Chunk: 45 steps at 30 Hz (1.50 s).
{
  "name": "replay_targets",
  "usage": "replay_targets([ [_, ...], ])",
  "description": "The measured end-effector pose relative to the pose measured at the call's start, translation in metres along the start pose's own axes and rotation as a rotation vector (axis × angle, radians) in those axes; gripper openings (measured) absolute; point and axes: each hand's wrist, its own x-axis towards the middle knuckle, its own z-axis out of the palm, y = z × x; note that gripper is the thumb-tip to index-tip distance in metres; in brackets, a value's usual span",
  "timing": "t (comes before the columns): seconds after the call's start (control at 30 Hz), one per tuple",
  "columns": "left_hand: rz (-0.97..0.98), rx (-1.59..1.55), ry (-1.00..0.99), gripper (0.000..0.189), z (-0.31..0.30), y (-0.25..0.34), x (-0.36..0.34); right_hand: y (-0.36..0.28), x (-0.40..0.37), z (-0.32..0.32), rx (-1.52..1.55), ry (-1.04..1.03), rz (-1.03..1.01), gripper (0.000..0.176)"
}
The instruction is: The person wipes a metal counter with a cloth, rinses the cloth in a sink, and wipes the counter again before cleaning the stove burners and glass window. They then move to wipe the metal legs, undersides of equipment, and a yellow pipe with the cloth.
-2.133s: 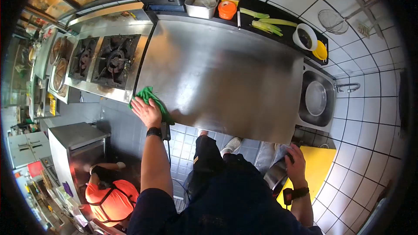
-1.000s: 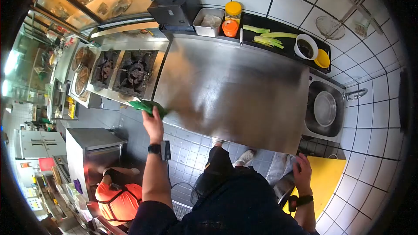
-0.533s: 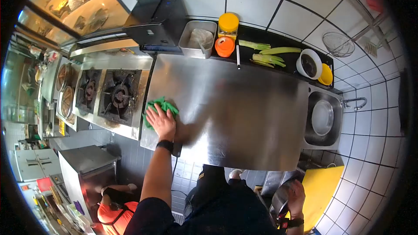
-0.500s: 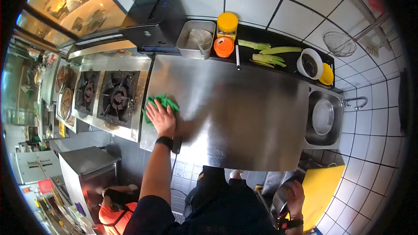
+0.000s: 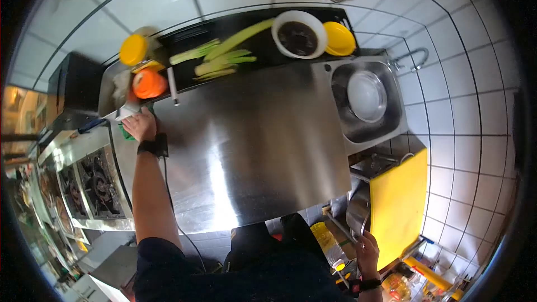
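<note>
There, at the bench's (image 5: 251, 134) far left corner, the green cloth (image 5: 127, 133) lies under the left hand (image 5: 141, 126), peeking out beside its fingers (image 5: 132, 123); I cannot tell whether they grip it.

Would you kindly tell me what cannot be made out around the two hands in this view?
Green cloth: head view, nearly all hidden beneath the left hand.
Right hand: head view, low in the frame, too small to tell whether it grips the metal pot.
Metal tray: head view, blurred, contents unreadable.
</note>
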Motion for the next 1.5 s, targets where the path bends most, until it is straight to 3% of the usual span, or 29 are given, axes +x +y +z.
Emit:
replay_targets([
  [0.03, -0.01, -0.045, 0.261, 0.058, 0.025, 0.022, -0.007, 0.006, -0.002, -0.004, 0.11, 0.016, 0.092, 0.024],
  [0.13, 0.084, -0.071, 0.891, 0.062, 0.027, 0.102, -0.041, 0.032, -0.013, -0.017, -0.214, 0.096, -0.072, 0.024],
  [0.2, 0.095, -0.074, 0.818, 0.066, 0.008, 0.166, -0.076, 0.05, -0.016, -0.032, -0.386, 0.115, -0.201, 0.024],
  [0.23, 0.089, -0.104, 0.685, 0.067, -0.017, 0.203, -0.101, 0.061, -0.017, -0.04, -0.505, 0.11, -0.299, 0.024],
  [0.3, 0.116, -0.211, 0.489, 0.069, -0.036, 0.264, -0.137, 0.089, -0.028, -0.054, -0.493, 0.171, -0.29, 0.023],
  [0.43, 0.308, -0.259, 0.402, 0.072, -0.051, 0.369, -0.201, 0.142, -0.065, -0.074, -0.458, 0.244, -0.161, 0.024],
  [0.47, 0.414, -0.309, 0.358, 0.072, -0.062, 0.388, -0.218, 0.148, -0.078, -0.076, -0.462, 0.259, -0.123, 0.024],
  [0.53, 0.555, -0.359, 0.288, 0.071, -0.083, 0.412, -0.251, 0.14, -0.093, -0.076, -0.163, 0.297, -0.076, 0.026],
  [0.57, 0.805, -0.41, 0.241, 0.068, -0.091, 0.419, -0.254, 0.151, -0.096, -0.078, -0.189, 0.284, -0.16, 0.027],
  [0.6, 1.05, -0.458, 0.194, 0.065, -0.097, 0.424, -0.259, 0.162, -0.102, -0.075, -0.166, 0.323, -0.116, 0.027],
  [0.67, 1.113, -0.431, 0.221, 0.06, -0.104, 0.425, -0.282, 0.179, -0.113, -0.075, -0.177, 0.327, -0.113, 0.027],
  [0.8, 1.354, -0.355, 0.146, 0.06, -0.123, 0.376, -0.377, 0.185, -0.117, -0.078, -0.361, 0.302, -0.075, 0.027],
  [0.93, 1.508, -0.433, -0.224, 0.066, -0.15, 0.295, -0.478, 0.162, -0.091, -0.084, -0.361, 0.255, -0.137, 0.027],
  [1.0, 1.58, -0.39, -0.218, 0.065, -0.145, 0.265, -0.501, 0.16, -0.075, -0.084, -0.317, 0.277, -0.285, 0.028],
  [1.1, 1.619, -0.313, -0.148, 0.064, -0.134, 0.225, -0.501, 0.108, -0.039, -0.089, -0.356, 0.104, -0.218, 0.028],
  [1.17, 1.569, -0.285, -0.172, 0.063, -0.117, 0.188, -0.488, 0.078, -0.021, -0.081, -0.329, 0.01, -0.227, 0.027],
  [1.23, 1.513, -0.263, -0.184, 0.062, -0.103, 0.141, -0.469, 0.053, -0.006, -0.068, -0.276, 0.066, -0.309, 0.026],
  [1.3, 1.403, -0.186, -0.181, 0.061, -0.093, 0.075, -0.446, 0.041, 0.018, -0.062, -0.394, 0.032, -0.448, 0.026],
  [1.37, 1.2, -0.179, -0.405, 0.064, -0.084, 0.003, -0.42, 0.015, 0.036, -0.047, -0.504, -0.009, -0.605, 0.025],
  [1.43, 1.061, -0.139, -0.345, 0.071, -0.064, -0.08, -0.399, -0.007, 0.05, -0.031, -0.518, -0.08, -0.671, 0.025],
  [1.47, 0.885, -0.065, -0.434, 0.078, -0.068, -0.108, -0.387, -0.018, 0.056, -0.023, -0.528, -0.12, -0.699, 0.025],
  [1.5, 0.801, -0.027, -0.341, 0.083, -0.061, -0.141, -0.378, -0.032, 0.059, -0.014, -0.556, -0.157, -0.699, 0.026],
])
